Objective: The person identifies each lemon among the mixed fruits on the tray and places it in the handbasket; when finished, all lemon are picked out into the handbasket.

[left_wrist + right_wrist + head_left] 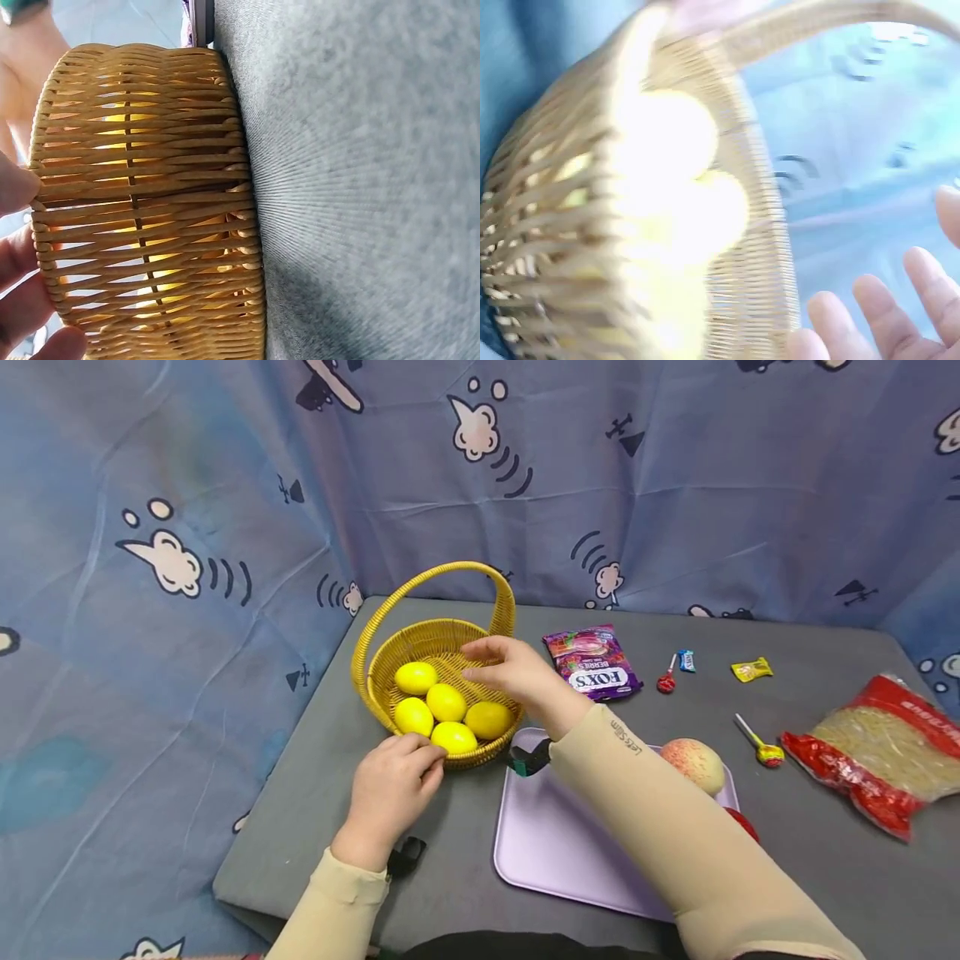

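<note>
A yellow wicker basket point(442, 633) with a tall hoop handle stands at the left of the grey table. Several yellow lemons point(446, 703) lie in it, gathered toward the front and left. At the front rim my left hand point(393, 781) grips the basket's edge; in the left wrist view its fingertips curl at the rim of the woven wall point(150, 176). Over the basket's right side hangs my right hand point(517, 675), holding nothing. The right wrist view shows its spread, slightly bent fingers point(877, 307) beside the basket, with the lemons point(675, 142) washed out by glare.
A lilac tray point(570, 843) lies below my right forearm, with a peach point(693, 764) and a partly hidden red item point(742, 821). Behind are a purple candy bag point(592, 664), a red lollipop point(666, 682) and small sweets. Another lollipop point(768, 754) and a red-and-clear bag point(877, 743) lie right.
</note>
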The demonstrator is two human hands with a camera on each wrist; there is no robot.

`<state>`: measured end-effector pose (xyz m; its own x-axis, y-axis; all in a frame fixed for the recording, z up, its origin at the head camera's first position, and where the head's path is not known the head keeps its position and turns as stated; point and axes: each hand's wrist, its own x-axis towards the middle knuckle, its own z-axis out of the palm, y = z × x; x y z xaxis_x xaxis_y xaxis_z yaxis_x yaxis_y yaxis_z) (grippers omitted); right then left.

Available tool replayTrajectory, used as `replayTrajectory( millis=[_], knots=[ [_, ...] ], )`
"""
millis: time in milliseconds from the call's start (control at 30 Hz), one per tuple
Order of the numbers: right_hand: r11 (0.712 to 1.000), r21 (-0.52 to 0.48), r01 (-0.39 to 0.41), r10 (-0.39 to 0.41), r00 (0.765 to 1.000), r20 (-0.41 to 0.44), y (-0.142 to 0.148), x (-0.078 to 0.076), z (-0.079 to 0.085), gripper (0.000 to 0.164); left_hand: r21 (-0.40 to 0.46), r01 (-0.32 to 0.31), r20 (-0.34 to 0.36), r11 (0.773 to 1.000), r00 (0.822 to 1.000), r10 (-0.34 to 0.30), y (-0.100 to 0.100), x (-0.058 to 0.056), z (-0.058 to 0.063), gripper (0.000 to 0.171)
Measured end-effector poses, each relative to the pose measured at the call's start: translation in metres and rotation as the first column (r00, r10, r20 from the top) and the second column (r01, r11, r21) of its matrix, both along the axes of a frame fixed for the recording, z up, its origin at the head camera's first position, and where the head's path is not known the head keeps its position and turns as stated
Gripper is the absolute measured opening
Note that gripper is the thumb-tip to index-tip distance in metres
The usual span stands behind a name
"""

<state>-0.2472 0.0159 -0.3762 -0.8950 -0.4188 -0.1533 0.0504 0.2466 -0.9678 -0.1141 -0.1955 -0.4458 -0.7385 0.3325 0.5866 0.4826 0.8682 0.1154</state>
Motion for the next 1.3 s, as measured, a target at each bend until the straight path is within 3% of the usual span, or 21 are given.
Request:
replayTrajectory(
  millis=[133,233,333,467,533,667,800,900,1067,1300],
  knots=[
    [0.991,-0.129,0.015,-0.008,0.999,0.051,0.028,0.014,0.015,0.043,0.021,-0.015,-0.011,1.000,1.000,0.015,-0.003,0.003,-0.001,0.007],
    [0.988,-0.155,0.020,-0.012,0.999,0.048,0.054,0.024,0.018,0.043,0.026,-0.020,-0.006,0.999,1.000,0.020,-0.004,0.005,-0.001,0.008],
    [0.993,-0.115,0.022,-0.019,0.999,0.028,0.082,0.034,0.012,0.043,0.021,-0.019,0.004,1.000,1.000,0.019,-0.003,0.005,0.000,0.008],
    [0.993,0.110,0.040,-0.042,0.999,0.012,0.115,0.048,-0.003,0.045,0.017,-0.016,0.009,1.000,1.000,0.016,-0.002,0.004,0.000,0.008],
    [0.963,0.262,0.061,-0.064,0.998,0.002,0.126,0.054,-0.009,0.046,0.016,-0.015,0.010,1.000,1.000,0.015,-0.001,0.004,0.000,0.009],
    [0.867,0.484,0.121,-0.109,0.993,-0.054,0.138,0.067,-0.017,0.051,0.016,-0.016,0.015,1.000,1.000,0.016,0.001,0.003,0.001,0.009],
    [0.791,0.584,0.181,-0.113,0.982,-0.151,0.146,0.078,-0.024,0.049,0.016,-0.016,0.018,1.000,1.000,0.016,0.003,0.002,0.001,0.010],
    [0.758,0.620,0.201,-0.093,0.975,-0.202,0.149,0.086,-0.029,0.044,0.015,-0.013,0.020,1.000,1.000,0.013,0.005,0.002,0.001,0.011],
    [0.754,0.631,0.183,-0.041,0.972,-0.233,0.146,0.095,-0.038,0.043,0.024,-0.009,0.014,1.000,1.000,0.009,0.008,0.002,0.002,0.010],
    [0.769,0.622,0.149,-0.044,0.982,-0.182,0.140,0.099,-0.046,0.055,0.024,-0.010,0.016,1.000,1.000,0.009,0.008,0.002,0.002,0.009]
  ],
)
